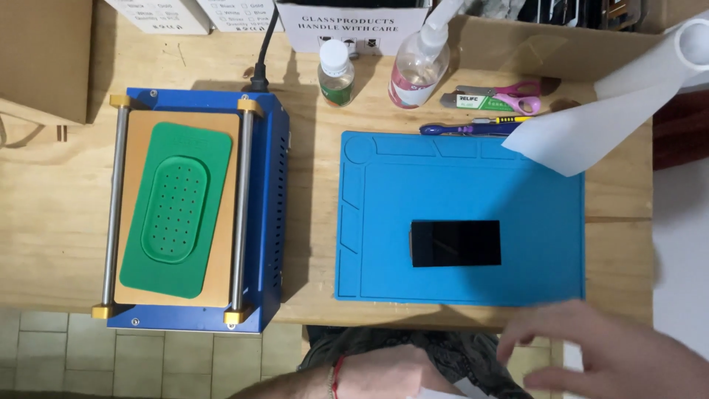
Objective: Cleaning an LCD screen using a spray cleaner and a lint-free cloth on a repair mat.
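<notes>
The right hand (613, 351) hangs past the near edge of the wooden table (59, 214), at about 5 o'clock from the blue mat (532, 244). Its fingers are spread loosely and point back toward 9 o'clock; they hold nothing, and the hand is blurred. The left hand (384, 373) sits low at 6 o'clock, close to the person's lap, with a red string around the wrist. It seems to pinch something pale against the body, but I cannot tell what, nor how tightly the fingers are curled.

On the mat, a little below its middle, lies a flat black phone screen (456, 243), face up and square to the mat's edges. It is the thing nearest the right hand, at roughly 10 o'clock from it, and the 2 are apart.

At 9 o'clock from the mat stands a blue machine (269, 222) with a green perforated pad (176, 210) on its orange top plate, between 2 steel rails. Its black cable runs off toward 12 o'clock.

Along the far edge of the mat, at 12 o'clock, stand a small bottle (336, 72) with a white cap and a clear spray bottle (418, 65) holding pinkish liquid. Toward 1 o'clock lie pink-handled scissors (509, 96) and a purple toothbrush (461, 128). A roll of white paper (628, 111) at 2 o'clock trails a sheet over the mat's far right corner.
</notes>
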